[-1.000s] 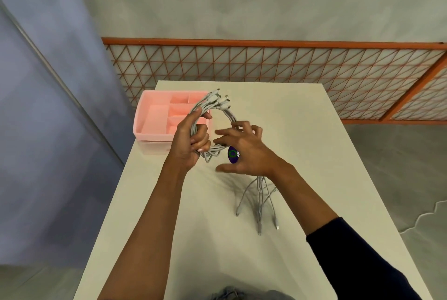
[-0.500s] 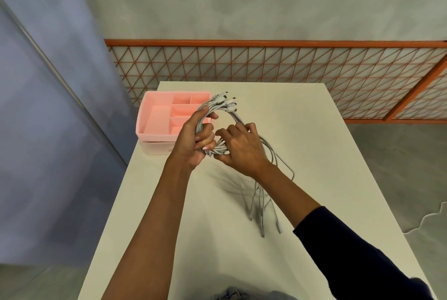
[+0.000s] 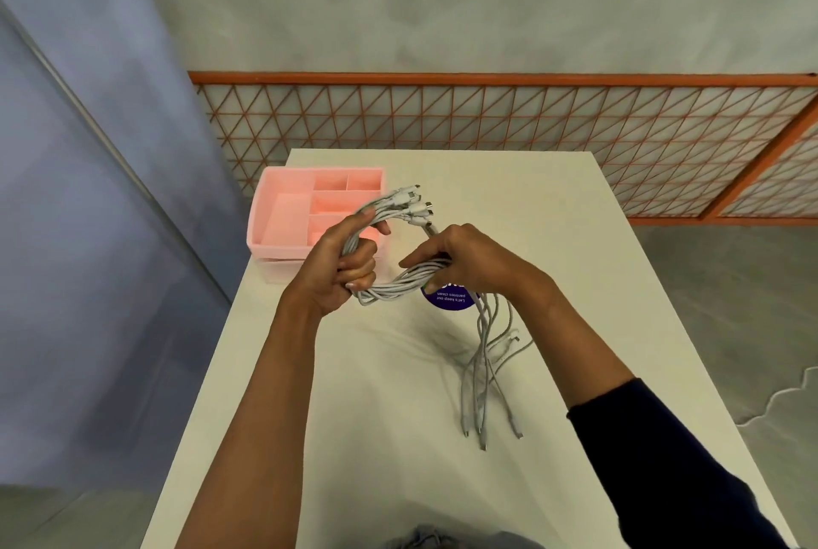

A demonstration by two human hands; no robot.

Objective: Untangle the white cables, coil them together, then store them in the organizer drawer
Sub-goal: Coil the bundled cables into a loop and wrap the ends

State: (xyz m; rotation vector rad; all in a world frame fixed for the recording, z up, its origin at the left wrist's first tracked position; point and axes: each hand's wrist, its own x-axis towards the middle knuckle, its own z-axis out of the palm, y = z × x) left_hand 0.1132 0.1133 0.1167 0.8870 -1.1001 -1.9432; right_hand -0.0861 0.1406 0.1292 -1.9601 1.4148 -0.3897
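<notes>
I see the white cables (image 3: 398, 282) as one loop above the table (image 3: 354, 415), just right of the pink organizer drawer (image 3: 285, 216). Left hand (image 3: 343, 265) is clamped round the loop's left side, and right hand (image 3: 469, 258) is curled round its lower strands. Upper plug ends point right. The loose tails run lengthwise toward me, tips on the table.

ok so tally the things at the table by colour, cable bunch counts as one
pink: 1, organizer
white: 1, cable bundle, held in both hands
purple: 1, round label on the table
total: 3
</notes>
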